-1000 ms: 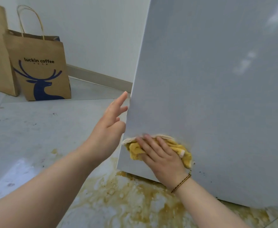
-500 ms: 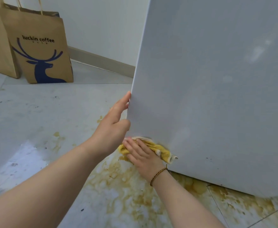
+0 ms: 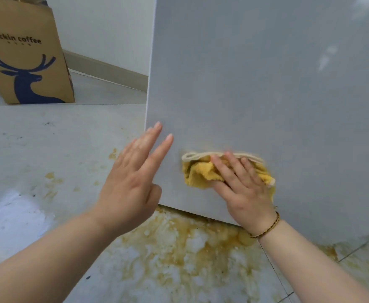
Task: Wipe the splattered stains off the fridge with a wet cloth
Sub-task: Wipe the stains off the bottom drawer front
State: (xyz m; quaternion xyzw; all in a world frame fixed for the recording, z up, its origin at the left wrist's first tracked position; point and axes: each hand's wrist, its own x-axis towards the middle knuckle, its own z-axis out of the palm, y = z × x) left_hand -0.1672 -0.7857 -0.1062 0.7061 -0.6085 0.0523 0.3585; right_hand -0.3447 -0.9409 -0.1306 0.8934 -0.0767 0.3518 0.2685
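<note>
Our right hand (image 3: 242, 189) presses the cloth (image 3: 199, 171) flat on the fridge (image 3: 266, 84), left hand (image 3: 131, 186) spread, empty — bag (image 3: 26, 62) behind, spill (image 3: 179, 248) below.

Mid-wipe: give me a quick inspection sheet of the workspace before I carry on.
Surface: grey fridge panel; stains on it too faint to tell.
Job's things: yellow cloth, bunched, flat against the panel near its bottom edge.
Clutter: brown spill on the floor tiles under and before the fridge.
Hands: right hand presses the cloth with straight fingers; left hand open by the panel's left edge, contact unclear.
Cables: nothing seen.
Surroundings: brown paper bag on the floor by the white wall.
</note>
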